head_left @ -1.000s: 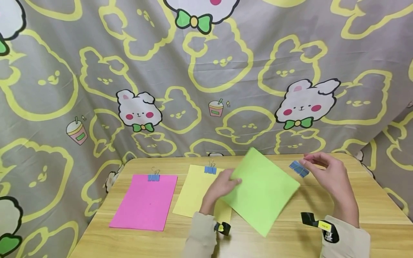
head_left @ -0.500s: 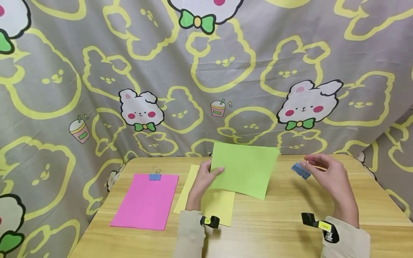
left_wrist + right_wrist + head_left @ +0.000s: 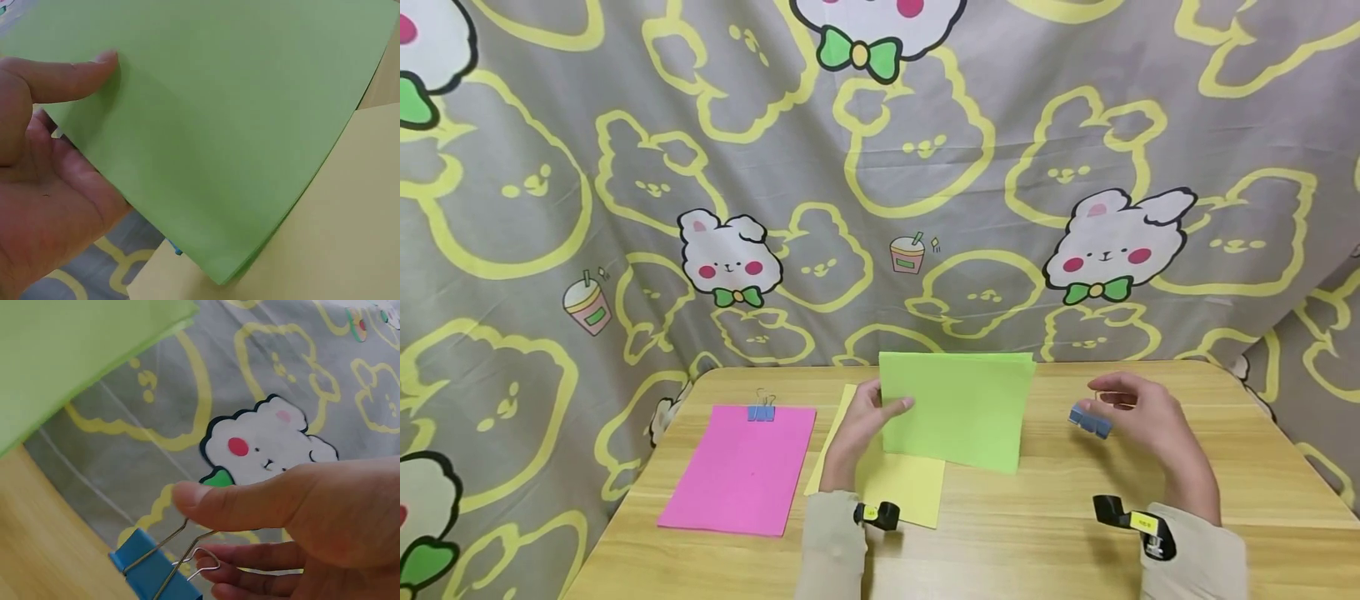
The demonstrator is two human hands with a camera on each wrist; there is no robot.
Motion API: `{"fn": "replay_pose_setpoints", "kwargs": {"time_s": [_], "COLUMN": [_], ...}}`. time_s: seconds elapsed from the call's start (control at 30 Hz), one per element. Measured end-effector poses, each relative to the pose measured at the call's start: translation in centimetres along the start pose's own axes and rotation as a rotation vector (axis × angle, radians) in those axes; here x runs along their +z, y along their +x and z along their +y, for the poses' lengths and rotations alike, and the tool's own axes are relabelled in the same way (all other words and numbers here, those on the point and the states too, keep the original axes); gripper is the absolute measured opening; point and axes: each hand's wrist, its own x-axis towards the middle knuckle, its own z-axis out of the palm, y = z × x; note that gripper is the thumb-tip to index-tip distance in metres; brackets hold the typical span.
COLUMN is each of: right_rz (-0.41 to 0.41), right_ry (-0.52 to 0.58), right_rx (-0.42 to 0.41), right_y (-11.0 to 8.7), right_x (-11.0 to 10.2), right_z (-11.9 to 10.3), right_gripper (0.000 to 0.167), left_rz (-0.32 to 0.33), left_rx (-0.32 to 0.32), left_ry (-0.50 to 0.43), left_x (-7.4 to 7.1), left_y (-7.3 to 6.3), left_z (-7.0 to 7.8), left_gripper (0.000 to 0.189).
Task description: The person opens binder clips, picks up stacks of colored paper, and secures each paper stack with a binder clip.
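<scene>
My left hand (image 3: 859,421) grips a stack of green paper (image 3: 958,408) by its left edge, thumb on the near face and fingers behind. The sheets stand nearly upright over the yellow paper (image 3: 906,492), hiding much of it. In the left wrist view, the stack's lower corner shows several slightly fanned layers. To the right, my right hand (image 3: 1142,417) holds a blue binder clip (image 3: 1090,421) by its wire handles, between thumb and fingers. The right wrist view shows the clip (image 3: 153,569) hanging below the thumb, apart from the green paper (image 3: 75,356).
A pink paper stack (image 3: 741,471) lies at the left of the wooden table (image 3: 1037,542), with a blue binder clip (image 3: 761,413) on its top edge. A patterned curtain (image 3: 925,167) hangs behind the table's far edge.
The green paper has turned from a slanted diamond to nearly level and moved left with my left hand. My right hand has lowered slightly leftward with the binder clip.
</scene>
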Motion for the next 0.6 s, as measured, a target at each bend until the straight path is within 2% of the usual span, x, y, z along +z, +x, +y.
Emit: {"fn": "replay_pose_setpoints", "kwargs": {"time_s": [0.13, 0.23, 0.47, 0.6], "right_rz": [-0.044, -0.07, -0.119, -0.134], "right_ry": [-0.06, -0.093, -0.076, -0.08], "right_rx": [-0.026, -0.026, 0.01, 0.035], "right_y": [0.4, 0.6, 0.7, 0.8], "right_x": [0.6, 0.9, 1.3, 1.5], "right_z": [0.5, 0.7, 1.0, 1.1], "right_gripper": [0.05, 0.047, 0.043, 0.052], "left_rz": [-0.058, -0.069, -0.092, -0.107], "left_rx": [-0.003, -0.003, 0.006, -0.015], "left_ry": [0.02, 0.026, 0.044, 0.055], "left_x": [-0.1, -0.3, -0.4, -0.5], "left_y": [-0.2, -0.2, -0.4, -0.5], "left_z": [0.1, 0.0, 0.1, -0.1], "left_gripper": [0.028, 0.032, 0.032, 0.029]}}
